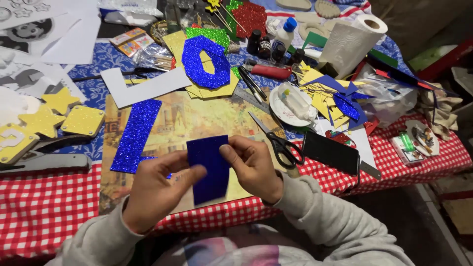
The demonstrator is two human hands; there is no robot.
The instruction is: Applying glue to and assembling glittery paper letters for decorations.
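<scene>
Red-and-white checked cloth (44,207) covers the near edge of a crowded craft table, with a blue patterned cloth (106,56) further back. At the centre lies a large printed board with a yellowish picture (197,120), which serves as the work surface.

Over the near edge of that board, both hands hold a dark blue rectangular piece of glitter foam (209,170), upright and slightly tilted. The left hand (155,189) pinches its left edge between thumb and fingers, closed on the foam. The right hand (251,165) grips the upper right edge the same way, its thumb pressed on the front face. Grey sleeves cover both wrists.

Just left of the hands, a long blue glitter strip (134,135) lies flat on the board, and a white paper L-shape (145,87) lies beyond its top end. Black-handled scissors (276,140) rest closed just right of the right hand, blades pointing away. Near them is a flat black rectangular card (330,152).

Further back, a blue glitter ring-shaped letter (206,61) lies on yellow foam sheets (180,44). Yellow glitter stars (49,111) and a yellow square block (83,120) sit at the left. A white paper-towel roll (352,42) lies at the upper right, beside a heap of blue and yellow foam scraps (332,96).
</scene>
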